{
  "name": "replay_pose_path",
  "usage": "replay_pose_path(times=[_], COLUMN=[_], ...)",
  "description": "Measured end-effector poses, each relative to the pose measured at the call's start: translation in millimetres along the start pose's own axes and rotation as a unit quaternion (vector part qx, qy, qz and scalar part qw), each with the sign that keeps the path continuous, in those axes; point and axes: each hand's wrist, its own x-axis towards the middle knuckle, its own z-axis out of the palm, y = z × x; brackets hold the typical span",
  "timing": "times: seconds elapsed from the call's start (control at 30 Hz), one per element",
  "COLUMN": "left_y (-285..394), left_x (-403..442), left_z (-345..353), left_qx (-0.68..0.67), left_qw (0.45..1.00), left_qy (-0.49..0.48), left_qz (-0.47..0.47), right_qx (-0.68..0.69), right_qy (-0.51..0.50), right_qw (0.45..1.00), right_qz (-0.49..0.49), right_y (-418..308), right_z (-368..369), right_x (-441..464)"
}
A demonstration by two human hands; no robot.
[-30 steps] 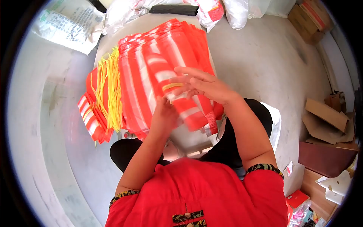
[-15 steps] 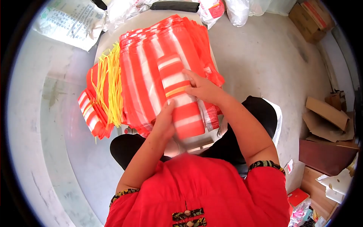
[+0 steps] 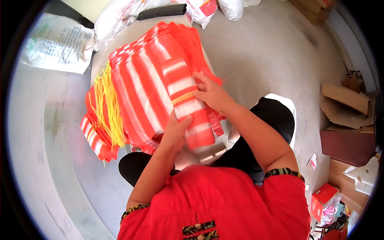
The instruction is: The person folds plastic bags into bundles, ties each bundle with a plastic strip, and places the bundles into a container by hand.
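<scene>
A long folded bundle of red-and-white striped plastic bags (image 3: 186, 87), with a yellow tie round its middle, lies over a large stack of similar striped bags (image 3: 148, 84). My right hand (image 3: 214, 94) grips the bundle's right edge beside the tie. On the opposite side, below the tie, my left hand (image 3: 176, 130) holds the bundle with its thumb over the top. To the left, a bunch of loose yellow ties (image 3: 107, 104) drapes across the stack's side. Beyond them is another folded, tied striped bundle (image 3: 93, 138).
A black roll (image 3: 162, 11) lies at the table's far end, near white plastic sacks (image 3: 200, 10). A printed white sack (image 3: 60, 44) is at the upper left. Open cardboard (image 3: 346, 100) sits above a dark red box (image 3: 348, 146) on the right. My knees flank the table's near end.
My head view has shifted, so the stack appears farther left and turned. My left thumb has come over the bundle's lower part; my right hand keeps its grip near the tie.
</scene>
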Motion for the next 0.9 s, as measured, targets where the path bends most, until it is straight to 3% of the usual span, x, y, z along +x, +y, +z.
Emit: replay_pose_path(times=[0.2, 0.3, 0.4, 0.5, 0.6, 0.7, 0.9], left_y=[-14, -22, -29, -33, -30, -37, -34], left_x=[0, -10, -11, -11, -18, -20, -26], left_z=[-9, -7, -15, -18, -15, -24, -25], left_qx=[0.001, 0.021, 0.052, 0.052, 0.061, 0.085, 0.058], left_qw=[0.998, 0.999, 0.998, 0.998, 0.997, 0.996, 0.997], left_qy=[-0.009, -0.034, -0.037, -0.035, -0.035, -0.035, -0.015], left_qz=[-0.062, -0.025, -0.018, -0.019, -0.022, -0.011, -0.043], right_qx=[-0.148, -0.220, -0.496, -0.513, -0.595, -0.665, -0.674], right_qy=[0.045, 0.086, 0.125, -0.019, -0.102, -0.178, -0.218], right_qw=[0.985, 0.969, 0.804, 0.778, 0.669, 0.623, 0.623], right_qz=[-0.078, -0.077, -0.303, -0.363, -0.433, -0.372, -0.331], right_y=[-3, -14, -6, -9, 1, -3, 0], right_z=[-13, -9, -10, 3, 20, 35, 42], right_x=[6, -5, 2, 1, 11, 12, 34])
